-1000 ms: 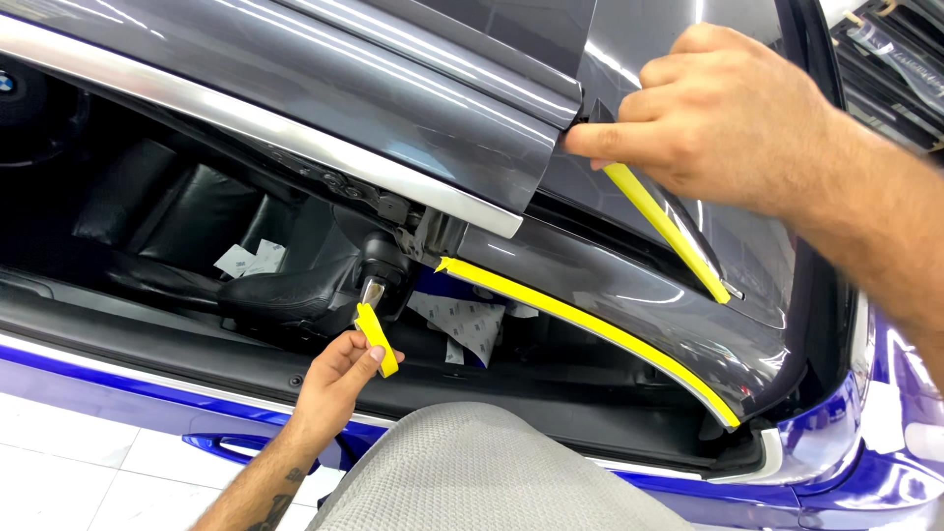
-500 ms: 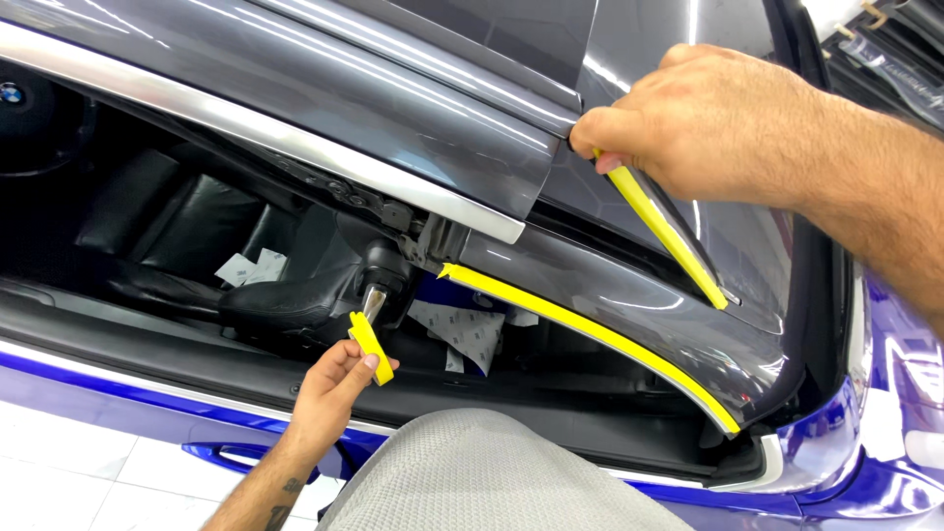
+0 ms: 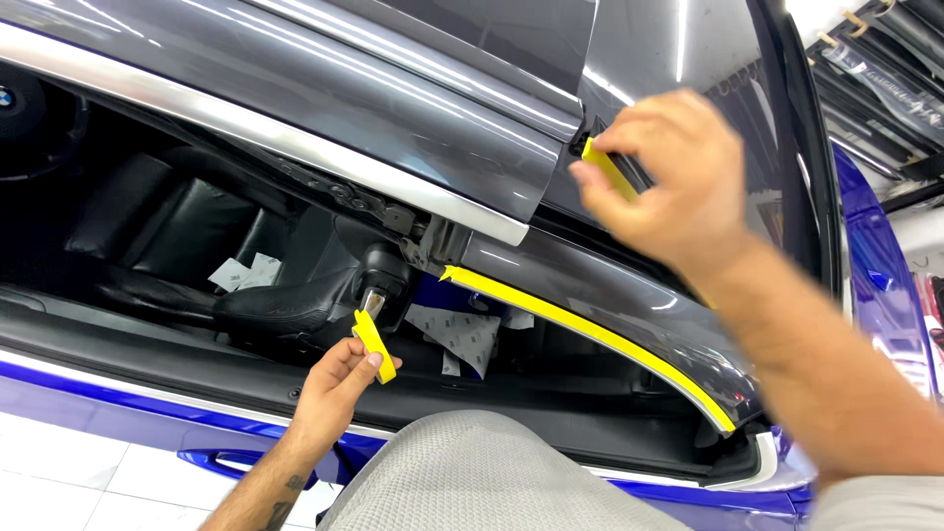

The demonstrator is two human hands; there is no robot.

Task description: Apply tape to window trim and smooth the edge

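1. Yellow tape: one long strip [image 3: 590,329] stuck along the curved edge of a grey panel [image 3: 629,295], running between the two hands and on down below the right wrist.
2. Left hand [image 3: 339,388] low, fingers pinched shut on a short yellow tape piece [image 3: 375,345], held upright just under a metal stub [image 3: 373,298] by the hinge.
3. Right hand [image 3: 669,177] higher up, well apart from the left, thumb and fingers closed on another yellow tape end [image 3: 605,167] at the gap between door [image 3: 393,108] and panel.
4. Behind the left hand, open cabin holding a black leather seat [image 3: 197,256]; white paper sheets [image 3: 246,273] lying on the seat, more sheets [image 3: 457,334] on the floor just right of the pinched piece.
5. Under the left hand, blue sill [image 3: 118,393] and white tiled floor [image 3: 88,472].
6. Between the forearms, grey knit cloth [image 3: 492,482] close to the camera.
7. Chrome trim [image 3: 246,128] along the door's lower edge, above the left hand.
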